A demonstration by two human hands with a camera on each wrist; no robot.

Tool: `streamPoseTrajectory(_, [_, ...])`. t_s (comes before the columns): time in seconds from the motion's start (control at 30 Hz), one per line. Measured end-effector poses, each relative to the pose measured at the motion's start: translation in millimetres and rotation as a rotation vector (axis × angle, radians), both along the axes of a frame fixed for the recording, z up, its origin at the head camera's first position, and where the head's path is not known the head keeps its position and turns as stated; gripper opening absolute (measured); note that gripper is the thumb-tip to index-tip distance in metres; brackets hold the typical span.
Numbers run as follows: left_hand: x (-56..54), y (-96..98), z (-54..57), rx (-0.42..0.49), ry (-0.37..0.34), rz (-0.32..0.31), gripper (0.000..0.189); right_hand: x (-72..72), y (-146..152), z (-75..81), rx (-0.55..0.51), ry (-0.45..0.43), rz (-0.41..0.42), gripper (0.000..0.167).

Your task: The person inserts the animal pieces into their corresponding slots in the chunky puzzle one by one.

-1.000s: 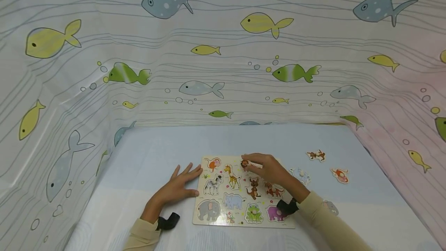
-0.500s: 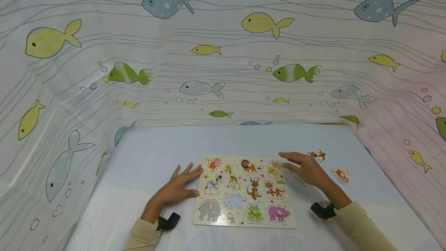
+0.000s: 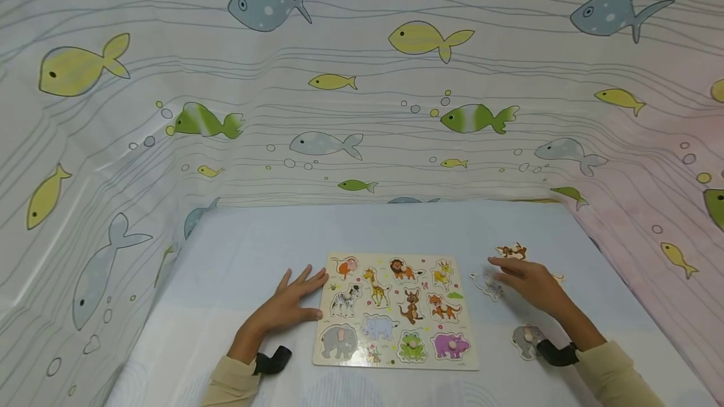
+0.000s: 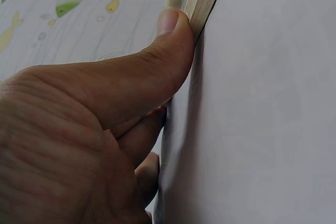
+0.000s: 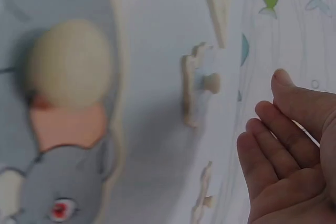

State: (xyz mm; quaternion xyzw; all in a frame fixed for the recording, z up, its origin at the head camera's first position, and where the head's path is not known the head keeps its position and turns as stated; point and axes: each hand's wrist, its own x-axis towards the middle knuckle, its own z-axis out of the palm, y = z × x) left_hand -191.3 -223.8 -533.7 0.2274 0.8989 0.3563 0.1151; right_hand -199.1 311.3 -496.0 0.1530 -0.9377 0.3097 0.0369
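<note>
A wooden puzzle board (image 3: 390,363) with animal pictures lies flat on the table. My left hand (image 3: 288,303) rests beside its left edge, fingers spread; in the left wrist view the thumb (image 4: 173,35) is against the board's edge. My right hand (image 3: 534,284) is over the loose pieces right of the board, fingers loosely extended and holding nothing. Nearest its fingertips lies a pale bluish puzzle piece (image 3: 489,286). Under the right wrist is a grey elephant piece (image 3: 523,340), whose round knob (image 5: 73,64) looms large in the right wrist view.
A brown animal piece (image 3: 511,251) lies farther back. Another piece (image 3: 559,278) is mostly hidden behind the right hand. On the board, the lion (image 3: 403,269), frog (image 3: 411,349) and purple hippo (image 3: 450,347) carry knobs. A fish-printed curtain (image 3: 362,105) surrounds the table (image 3: 254,231).
My right hand has moved right, from the lion on the board to over the loose pieces, uncovering the board's right side. The left hand has stayed at the left edge.
</note>
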Motion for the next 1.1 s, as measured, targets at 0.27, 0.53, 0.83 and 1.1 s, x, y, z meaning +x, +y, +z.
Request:
streamPoseTrajectory(0.27, [1.1, -0.1, -0.8, 0.003, -0.001, 0.002, 0.084, -4.4, 7, -22.4, 0.003, -0.008, 0.009, 0.039])
streamPoseTrajectory(0.53, [2.7, 1.7, 1.5, 0.011, -0.006, 0.004, 0.083, -4.4, 4, -28.7, 0.005, -0.056, 0.012, 0.042])
streamPoseTrajectory(0.83, [-0.1, 0.0, -0.8, 0.001, 0.010, -0.010, 0.083, -4.5, 4, -36.9, 0.030, 0.072, 0.089, 0.039])
streamPoseTrajectory(1.1, [0.4, 0.2, -1.4, -0.005, 0.002, 0.002, 0.082, -6.6, 6, -40.5, 0.016, 0.170, 0.177, 0.033])
